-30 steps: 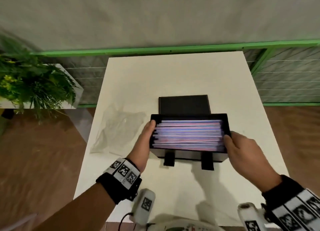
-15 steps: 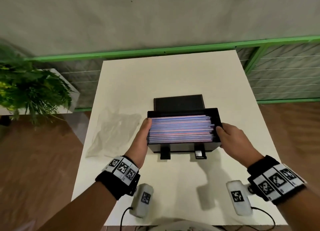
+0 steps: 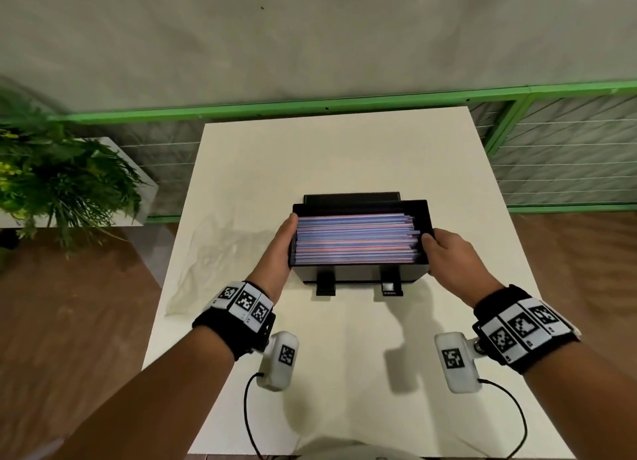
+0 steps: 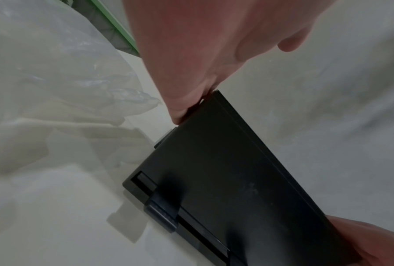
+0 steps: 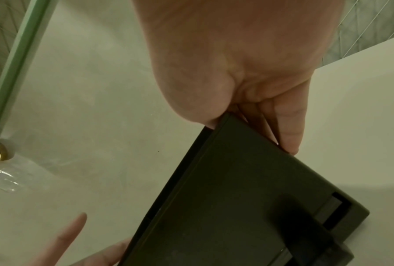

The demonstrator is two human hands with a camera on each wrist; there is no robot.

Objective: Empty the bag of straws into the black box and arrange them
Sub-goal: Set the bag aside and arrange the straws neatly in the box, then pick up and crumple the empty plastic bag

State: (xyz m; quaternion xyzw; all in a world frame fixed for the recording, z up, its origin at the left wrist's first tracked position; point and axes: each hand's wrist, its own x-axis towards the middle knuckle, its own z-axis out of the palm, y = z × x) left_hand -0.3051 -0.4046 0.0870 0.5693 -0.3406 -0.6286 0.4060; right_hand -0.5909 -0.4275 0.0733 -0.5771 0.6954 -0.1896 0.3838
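Note:
The black box sits mid-table with its lid laid back behind it. Pink, blue and purple straws lie lengthwise inside, packed against the left end, their right ends uneven and short of the right wall. My left hand grips the left end, thumb along the rim. My right hand grips the right end, thumb over the rim. The wrist views show the left hand and right hand pinching the box at its top corners. The empty clear bag lies to the left.
Two black clips hang from the box's front wall. The white table ends at a green rail by the wall. A potted plant stands off the table's left side. Camera cables trail near the front edge.
Both hands have kept hold of the box ends. The box has shifted a little away from me, and the straws now sit closer against the left end.

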